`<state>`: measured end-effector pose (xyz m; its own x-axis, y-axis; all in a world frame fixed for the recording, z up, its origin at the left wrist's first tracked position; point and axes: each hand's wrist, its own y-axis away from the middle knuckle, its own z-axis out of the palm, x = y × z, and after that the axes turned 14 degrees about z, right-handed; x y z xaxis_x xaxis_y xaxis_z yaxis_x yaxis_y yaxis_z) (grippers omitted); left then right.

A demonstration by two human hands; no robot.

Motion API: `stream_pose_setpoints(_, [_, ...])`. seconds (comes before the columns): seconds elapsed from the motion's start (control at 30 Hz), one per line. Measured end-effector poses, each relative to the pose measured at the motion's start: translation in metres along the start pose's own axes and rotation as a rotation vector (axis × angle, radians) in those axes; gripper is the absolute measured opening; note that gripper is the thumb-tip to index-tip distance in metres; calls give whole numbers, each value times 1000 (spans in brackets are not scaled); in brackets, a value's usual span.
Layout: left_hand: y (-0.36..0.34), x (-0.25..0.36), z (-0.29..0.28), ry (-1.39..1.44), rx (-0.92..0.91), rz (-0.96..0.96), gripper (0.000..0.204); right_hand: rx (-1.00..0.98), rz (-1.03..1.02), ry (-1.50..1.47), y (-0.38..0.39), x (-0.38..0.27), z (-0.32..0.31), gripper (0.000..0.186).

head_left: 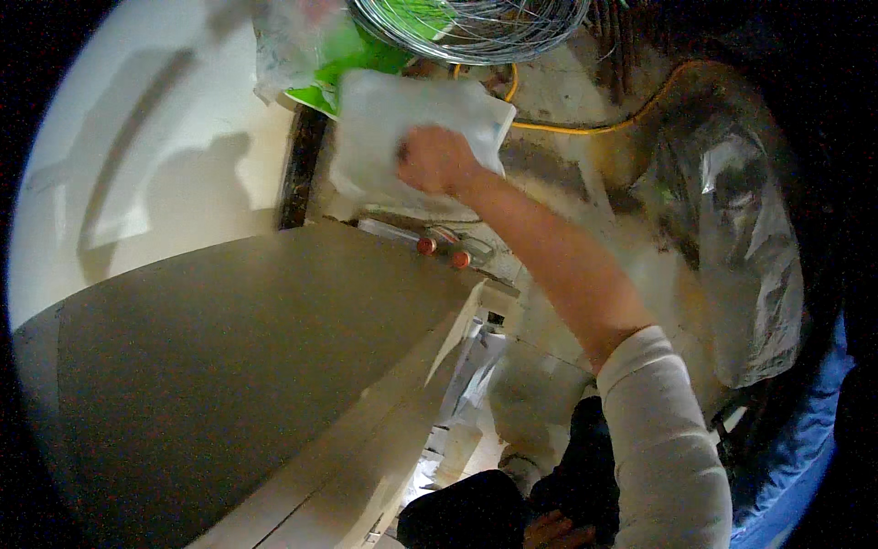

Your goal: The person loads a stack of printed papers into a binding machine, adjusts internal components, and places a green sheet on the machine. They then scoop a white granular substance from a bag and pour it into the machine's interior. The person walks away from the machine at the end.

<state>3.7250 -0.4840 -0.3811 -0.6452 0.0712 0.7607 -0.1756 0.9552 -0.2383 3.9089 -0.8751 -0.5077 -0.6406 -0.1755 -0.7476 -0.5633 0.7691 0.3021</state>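
Observation:
My right arm, in a white sleeve, stretches up and left from the lower right. Its blurred hand [434, 163] is closed over a cloudy white, plastic-looking bag or container [370, 119]. A small dark spot shows at the fingers' edge; what they hold is hidden. At the bottom edge, part of my left hand [553, 529] lies with fingers stretched against dark trousers [466, 512]. Two red-capped items [427, 245] sit just below the white container, beside the cabinet's far end.
A large grey-topped cabinet or panel [238, 366] fills the left. Coiled grey wire [485, 50] lies over something bright green [366, 59] at the top. A yellow cable [585, 130] crosses the floor. Clear plastic wrapping [750, 247] and blue fabric [805, 448] are at right.

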Motion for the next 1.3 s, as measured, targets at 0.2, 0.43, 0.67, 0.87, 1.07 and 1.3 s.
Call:
stream_pose_setpoints(0.2, [-10,4,13,12,12,-33,34,196,-144,-39,-26,-56,-74,42])
stream_pose_setpoints(0.43, [-16,-3,9,-53,49,-222,35,423,121,249,-14,45,19,34])
stream_pose_setpoints(0.67, [-78,-83,-15,209,15,-515,41,450,577,-246,33,149,75,36])
stream_pose_setpoints(0.87, [-151,-189,44,140,-25,-492,48,355,297,-683,13,139,70,34])
stream_pose_setpoints(1.07, [-211,-221,44,440,397,-489,56,451,-239,-271,4,2,-29,18])
stream_pose_setpoints(1.3, [-292,-149,-19,448,699,-364,53,487,-635,-416,25,-100,-121,17])
